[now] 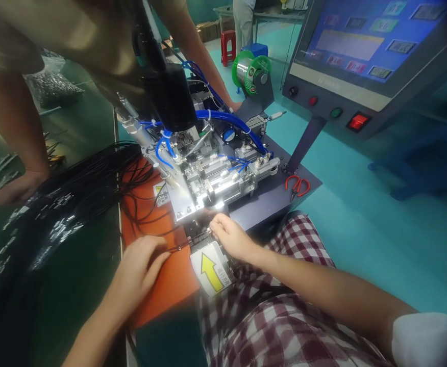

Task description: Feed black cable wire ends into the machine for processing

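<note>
My left hand (141,259) is closed over the orange plate, thumb and fingers around a thin black cable (177,248). From those fingers the cable runs right to the front of a metal bench machine (223,178). My right hand (229,235) is pinched at the machine's front edge, by the cable's end; whatever lies between its fingertips is too small to make out. Just below the fingertips sits a white label (198,265) with a yellow arrow. More black cables (135,204) trail across the orange plate (158,300) behind my left hand.
A large bundle of black cables (66,204) covers the dark table at left, where another person's arm (20,122) rests. Red-handled cutters (297,187) lie on the machine base. A green wire spool (251,72) and a touchscreen panel (361,66) stand behind. A black cylindrical device (170,97) hangs overhead.
</note>
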A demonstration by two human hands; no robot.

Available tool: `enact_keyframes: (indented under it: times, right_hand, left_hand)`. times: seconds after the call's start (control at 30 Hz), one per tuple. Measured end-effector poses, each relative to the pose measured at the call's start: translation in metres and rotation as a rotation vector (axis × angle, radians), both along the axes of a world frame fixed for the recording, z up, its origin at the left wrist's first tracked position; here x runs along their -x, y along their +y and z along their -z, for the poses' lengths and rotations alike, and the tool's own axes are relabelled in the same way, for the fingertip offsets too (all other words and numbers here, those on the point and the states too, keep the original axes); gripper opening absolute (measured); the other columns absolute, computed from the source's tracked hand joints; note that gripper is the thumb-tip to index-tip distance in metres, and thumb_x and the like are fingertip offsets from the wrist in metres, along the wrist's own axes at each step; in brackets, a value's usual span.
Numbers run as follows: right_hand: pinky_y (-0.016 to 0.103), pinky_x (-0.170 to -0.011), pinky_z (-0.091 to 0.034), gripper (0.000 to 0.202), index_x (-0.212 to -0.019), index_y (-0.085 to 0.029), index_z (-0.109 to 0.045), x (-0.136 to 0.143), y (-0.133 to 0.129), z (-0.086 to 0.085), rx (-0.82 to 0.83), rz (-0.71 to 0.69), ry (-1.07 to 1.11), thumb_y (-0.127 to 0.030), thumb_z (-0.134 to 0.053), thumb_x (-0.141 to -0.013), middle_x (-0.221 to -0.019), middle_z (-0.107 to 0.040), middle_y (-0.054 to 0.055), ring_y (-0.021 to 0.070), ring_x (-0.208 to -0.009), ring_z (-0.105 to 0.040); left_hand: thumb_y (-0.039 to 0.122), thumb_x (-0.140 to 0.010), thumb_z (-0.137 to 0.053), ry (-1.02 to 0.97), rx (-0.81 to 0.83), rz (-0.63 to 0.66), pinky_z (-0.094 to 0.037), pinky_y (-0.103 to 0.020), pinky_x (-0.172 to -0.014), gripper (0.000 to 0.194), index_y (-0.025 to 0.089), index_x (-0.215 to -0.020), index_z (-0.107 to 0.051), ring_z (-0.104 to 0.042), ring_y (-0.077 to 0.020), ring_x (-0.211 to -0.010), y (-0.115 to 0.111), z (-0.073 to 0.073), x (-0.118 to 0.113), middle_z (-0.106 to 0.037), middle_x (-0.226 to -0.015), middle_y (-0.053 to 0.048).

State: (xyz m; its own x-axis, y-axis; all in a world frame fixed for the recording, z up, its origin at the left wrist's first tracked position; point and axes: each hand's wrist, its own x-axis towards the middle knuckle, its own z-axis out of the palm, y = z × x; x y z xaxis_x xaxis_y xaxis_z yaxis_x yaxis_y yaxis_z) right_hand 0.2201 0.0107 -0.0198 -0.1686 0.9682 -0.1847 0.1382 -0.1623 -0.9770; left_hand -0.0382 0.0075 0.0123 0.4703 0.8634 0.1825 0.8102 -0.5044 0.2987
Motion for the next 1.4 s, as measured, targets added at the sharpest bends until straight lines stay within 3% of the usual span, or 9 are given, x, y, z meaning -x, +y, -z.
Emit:
enact_keyframes:
  times: [0.1,0.17,0.3,0.43,0.53,0.77,1.03,1.27,1.4]
  right_hand:
    - [0.028,-0.064,-0.035,0.027,-0.068,-0.022,-0.041,-0.001,0.000,0.001,-0.009,-0.005,0.001,-0.026,-0.043,-0.095,-0.064,-0.047,-0.005,0.0130,-0.062,-0.044]
    - [0.028,-0.064,-0.035,0.027,-0.068,-0.022,-0.041,0.000,0.000,0.001,-0.013,-0.002,-0.002,-0.026,-0.044,-0.095,-0.064,-0.048,-0.005,0.0127,-0.062,-0.044]
    - [0.026,-0.061,-0.035,0.027,-0.068,-0.021,-0.042,0.002,0.001,0.001,-0.002,0.012,-0.004,-0.028,-0.047,-0.094,-0.064,-0.050,-0.005,0.0115,-0.059,-0.044]
    - [0.025,-0.058,-0.038,0.031,-0.075,-0.020,-0.049,-0.009,-0.001,0.007,0.053,0.007,0.022,-0.041,-0.042,-0.096,-0.060,-0.053,-0.005,0.0104,-0.053,-0.044]
    - [0.026,-0.056,-0.038,0.039,-0.081,-0.019,-0.051,-0.034,-0.016,0.022,0.113,0.054,0.015,-0.050,-0.034,-0.098,-0.057,-0.053,-0.005,0.0101,-0.048,-0.044]
    - [0.025,-0.051,-0.034,0.044,-0.074,-0.019,-0.050,-0.083,-0.066,0.067,0.256,0.090,-0.065,-0.059,-0.041,-0.090,-0.053,-0.052,-0.005,0.0087,-0.043,-0.041]
    - [0.024,-0.049,-0.033,0.044,-0.072,-0.020,-0.049,-0.087,-0.083,0.083,0.328,0.054,-0.078,-0.062,-0.046,-0.086,-0.051,-0.052,-0.006,0.0083,-0.040,-0.041]
    - [0.025,-0.050,-0.032,0.049,-0.071,-0.020,-0.049,-0.089,-0.095,0.097,0.362,0.017,-0.072,-0.068,-0.046,-0.081,-0.052,-0.051,-0.005,0.0084,-0.042,-0.041]
    - [0.026,-0.049,-0.030,0.055,-0.069,-0.021,-0.048,-0.089,-0.105,0.100,0.367,-0.040,-0.034,-0.076,-0.049,-0.074,-0.051,-0.050,-0.005,0.0085,-0.042,-0.038]
  left_hand:
    - [0.035,-0.095,-0.049,-0.023,-0.033,-0.031,-0.049,-0.034,-0.079,0.017,0.023,-0.091,-0.061,-0.065,-0.0211,-0.085,-0.002,-0.001,0.028,-0.068,-0.091,-0.004]
    - [0.034,-0.095,-0.049,-0.045,-0.043,-0.019,-0.050,-0.030,-0.080,0.018,0.024,-0.092,-0.063,-0.066,-0.0193,-0.087,-0.006,-0.001,0.033,-0.069,-0.093,-0.003]
    - [0.032,-0.097,-0.045,0.040,-0.167,-0.032,-0.052,-0.028,-0.078,0.024,0.024,-0.094,-0.067,-0.068,-0.0182,-0.086,-0.016,0.003,0.022,-0.071,-0.095,-0.004]
    - [0.024,-0.093,-0.046,0.109,-0.284,-0.160,-0.050,-0.040,-0.079,0.025,0.022,-0.090,-0.070,-0.066,-0.0252,-0.088,-0.029,0.008,0.004,-0.072,-0.095,-0.008]
    - [0.019,-0.092,-0.046,0.111,-0.312,-0.241,-0.051,-0.040,-0.079,0.025,0.023,-0.094,-0.071,-0.066,-0.0250,-0.089,-0.039,0.013,-0.005,-0.072,-0.095,-0.008]
    - [0.021,-0.094,-0.041,0.053,-0.331,-0.314,-0.054,-0.031,-0.080,0.030,0.020,-0.094,-0.071,-0.067,-0.0206,-0.089,-0.047,0.019,-0.012,-0.072,-0.098,-0.009]
    - [0.023,-0.093,-0.041,0.018,-0.349,-0.314,-0.056,-0.031,-0.079,0.032,0.019,-0.092,-0.072,-0.068,-0.0216,-0.090,-0.048,0.016,-0.012,-0.073,-0.098,-0.010]
    - [0.026,-0.096,-0.039,0.032,-0.257,-0.373,-0.055,-0.034,-0.082,0.036,0.020,-0.111,-0.071,-0.066,-0.0249,-0.104,-0.035,0.013,-0.013,-0.069,-0.115,-0.011]
    - [0.027,-0.098,-0.042,0.066,-0.223,-0.427,-0.055,-0.035,-0.086,0.031,0.020,-0.112,-0.069,-0.065,-0.0231,-0.106,-0.031,0.014,-0.014,-0.067,-0.117,-0.010]
